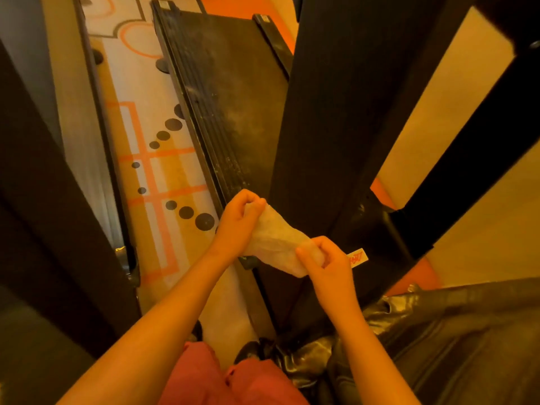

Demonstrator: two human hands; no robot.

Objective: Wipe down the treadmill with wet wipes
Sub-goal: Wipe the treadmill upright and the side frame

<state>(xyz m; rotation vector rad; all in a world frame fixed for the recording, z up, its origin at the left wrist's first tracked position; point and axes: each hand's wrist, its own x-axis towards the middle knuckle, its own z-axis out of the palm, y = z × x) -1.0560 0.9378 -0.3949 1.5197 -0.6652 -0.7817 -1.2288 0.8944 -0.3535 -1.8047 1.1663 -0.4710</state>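
Head view looks down on a white wet wipe (274, 241) stretched between both hands above the near end of the treadmill (230, 83). Left hand (238, 222) has its fingers curled round the wipe's far left corner, and right hand (327, 261) pinches the near right edge, so the crumpled sheet hangs taut between them. Below them the treadmill's dark, dusty belt runs away towards the far side, with ribbed side rails along its edges. A broad black upright (330, 97) of the machine crosses just right of the wipe. A small white label (358, 257) with red lettering shows beside the right hand. Patterned floor (157, 176) with orange lines and black dots lies left of the treadmill. Shiny black bag (438, 331) sits at the near right, and red shorts (204, 378) fill the near edge.
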